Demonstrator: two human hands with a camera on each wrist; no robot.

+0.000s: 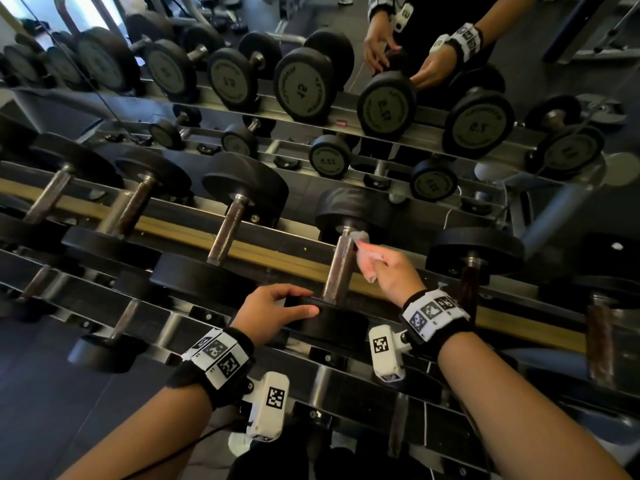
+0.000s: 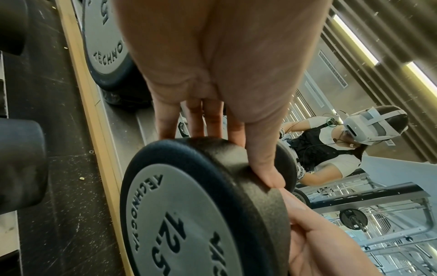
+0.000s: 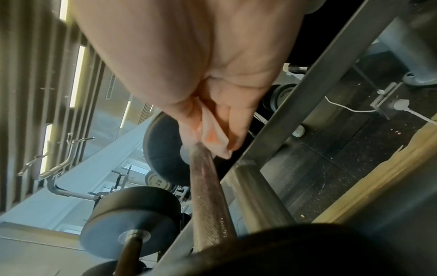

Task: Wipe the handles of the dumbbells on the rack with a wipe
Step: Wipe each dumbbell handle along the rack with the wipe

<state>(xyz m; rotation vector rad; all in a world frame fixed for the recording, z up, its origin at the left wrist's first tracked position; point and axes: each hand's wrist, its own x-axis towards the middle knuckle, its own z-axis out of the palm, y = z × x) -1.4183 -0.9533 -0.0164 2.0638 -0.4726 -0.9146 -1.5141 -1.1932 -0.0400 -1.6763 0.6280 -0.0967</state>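
Observation:
A black dumbbell lies on the rack's upper tier, its knurled steel handle (image 1: 338,271) running away from me. My left hand (image 1: 294,303) grips the near weight head (image 1: 332,320), marked 12.5 (image 2: 189,224), fingers over the top and thumb on the rim. My right hand (image 1: 389,270) pinches a crumpled pale wipe (image 1: 367,256) against the right side of the handle, near the far weight head (image 1: 349,209). In the right wrist view the wipe (image 3: 214,136) touches the handle's far end (image 3: 208,196). The handle's underside is hidden.
Neighbouring dumbbells sit close on both sides: one handle to the left (image 1: 227,233), a dark one to the right (image 1: 469,282). A lower tier holds smaller dumbbells (image 1: 121,323). A mirror (image 1: 311,81) behind the rack reflects the weights and my hands. Steel rails (image 1: 346,375) run across the front.

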